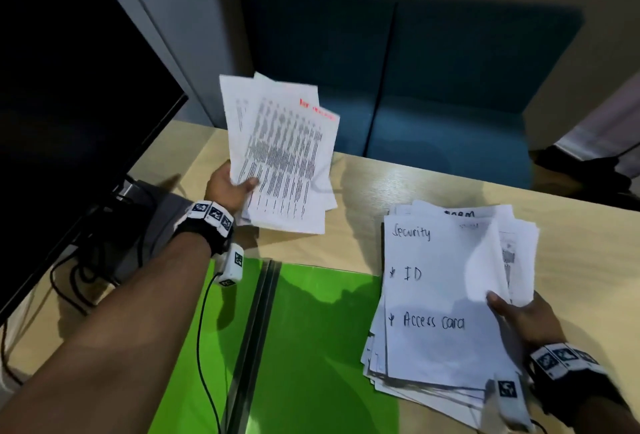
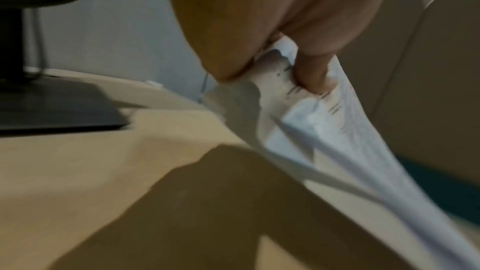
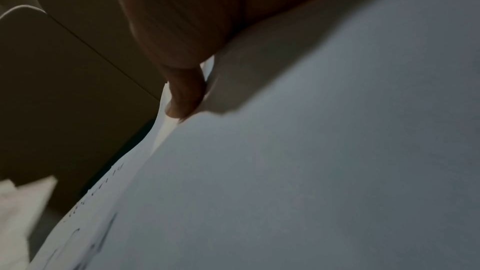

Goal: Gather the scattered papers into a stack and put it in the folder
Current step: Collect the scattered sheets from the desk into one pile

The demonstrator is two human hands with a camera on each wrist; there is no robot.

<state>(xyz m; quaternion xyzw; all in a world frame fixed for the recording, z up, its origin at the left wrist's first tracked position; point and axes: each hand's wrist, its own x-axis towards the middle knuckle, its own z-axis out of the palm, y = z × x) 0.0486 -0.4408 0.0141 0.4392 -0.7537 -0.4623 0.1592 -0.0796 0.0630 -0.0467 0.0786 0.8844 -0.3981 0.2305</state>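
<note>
My left hand (image 1: 230, 187) pinches a fan of printed papers (image 1: 284, 156) by their lower left corner and holds them above the far part of the table; in the left wrist view the thumb and a finger clamp the sheaf (image 2: 324, 122). My right hand (image 1: 519, 316) grips the right edge of a bigger stack (image 1: 446, 295), its top sheet handwritten "Security, ID, Access card". That stack's lower left part overlaps the open green folder (image 1: 311, 347), which lies flat between my arms. In the right wrist view my right hand's thumb presses on the top sheet (image 3: 311, 151).
A dark monitor (image 1: 69, 104) on a black stand with cables fills the left side. The wooden table (image 1: 571, 260) ends at a blue sofa (image 1: 433, 87) behind it. A black cable runs from my left wrist across the folder.
</note>
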